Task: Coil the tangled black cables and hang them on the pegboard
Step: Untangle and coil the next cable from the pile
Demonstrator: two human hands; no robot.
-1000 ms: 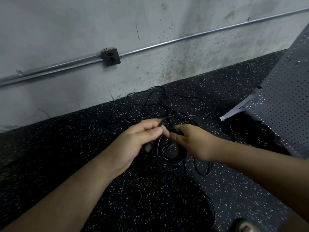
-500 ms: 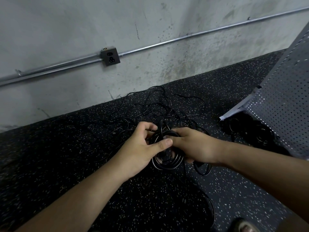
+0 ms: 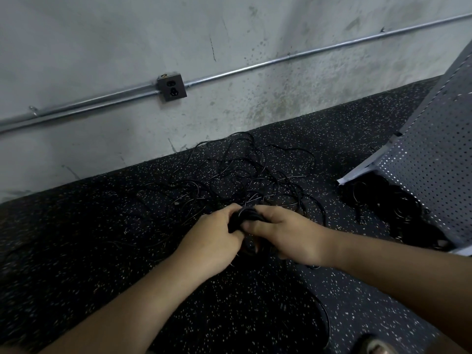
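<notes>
Together, left hand [image 3: 213,236] and right hand [image 3: 288,233], grip tight, hold a cable bundle [image 3: 245,215]; pegboard [image 3: 434,175] right.

Dim, cool, even light with no glare. The grey wall [image 3: 102,34] is the brightest area. The dark speckled floor [image 3: 76,238] swallows detail, so the black cables [image 3: 245,172] barely stand out. The wide-angle lens slightly bows the wall pipe [image 3: 306,56]. The lower edges look soft.
</notes>
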